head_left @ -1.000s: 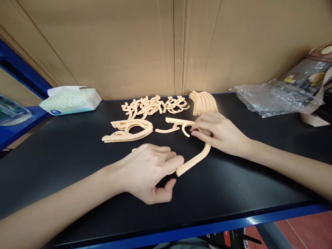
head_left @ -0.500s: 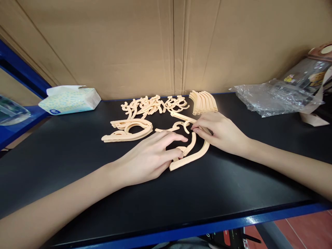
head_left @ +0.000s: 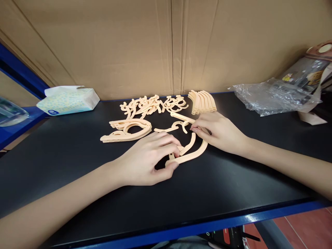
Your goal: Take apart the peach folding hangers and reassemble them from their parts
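Note:
On the black tabletop in front of me lies a peach-coloured folding hanger point(head_left: 194, 155) in curved pieces. My left hand point(head_left: 149, 157) is closed at its near left end, thumb on the lower curved arm and bent fingers over the smaller inner pieces. Thumb and forefinger of my right hand point(head_left: 219, 131) pinch the hanger where its two arms meet; that joint is partly hidden. A loose hook piece point(head_left: 172, 128) lies between the hands, farther back. Left of it rest stacked folded hangers point(head_left: 127, 138).
Behind are a heap of small hook pieces point(head_left: 142, 105) and a row of curved arms point(head_left: 203, 102). A tissue pack point(head_left: 68, 100) sits at the back left, a crumpled clear plastic bag point(head_left: 275, 97) at the back right. Cardboard point(head_left: 116, 48) closes off the rear.
My left hand has shifted its grip: the thumb has come down onto the near end of the lower arm and the fingers have curled in. My right hand keeps its pinch.

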A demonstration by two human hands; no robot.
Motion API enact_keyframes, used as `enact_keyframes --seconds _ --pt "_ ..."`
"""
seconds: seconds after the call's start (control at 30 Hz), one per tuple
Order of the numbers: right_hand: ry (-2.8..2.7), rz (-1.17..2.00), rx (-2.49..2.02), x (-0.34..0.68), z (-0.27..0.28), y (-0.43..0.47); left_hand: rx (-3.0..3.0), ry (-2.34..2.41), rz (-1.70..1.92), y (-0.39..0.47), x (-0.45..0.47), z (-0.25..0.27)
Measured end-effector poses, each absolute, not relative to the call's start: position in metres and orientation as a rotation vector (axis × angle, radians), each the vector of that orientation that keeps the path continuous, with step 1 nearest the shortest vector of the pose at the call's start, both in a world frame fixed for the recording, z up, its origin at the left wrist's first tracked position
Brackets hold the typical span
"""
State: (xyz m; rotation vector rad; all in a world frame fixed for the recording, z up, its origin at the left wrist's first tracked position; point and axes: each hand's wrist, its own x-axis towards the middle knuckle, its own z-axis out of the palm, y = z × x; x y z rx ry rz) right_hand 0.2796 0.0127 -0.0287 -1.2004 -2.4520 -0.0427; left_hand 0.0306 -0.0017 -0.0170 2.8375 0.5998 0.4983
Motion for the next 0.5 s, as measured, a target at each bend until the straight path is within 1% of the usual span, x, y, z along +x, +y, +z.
enact_keyframes --seconds 0.27,0.5 --pt "-2.471 -0.035 -1.217 0.2804 -0.0283 0.0128 2.888 0.641 0.492 -0.0011 0.0313 -0.0202" --pt "-2.516 -0.061 -1.184 0.2812 -0.03 0.0139 2.911 0.586 0.538 -0.0019 0.0308 -0.0214"
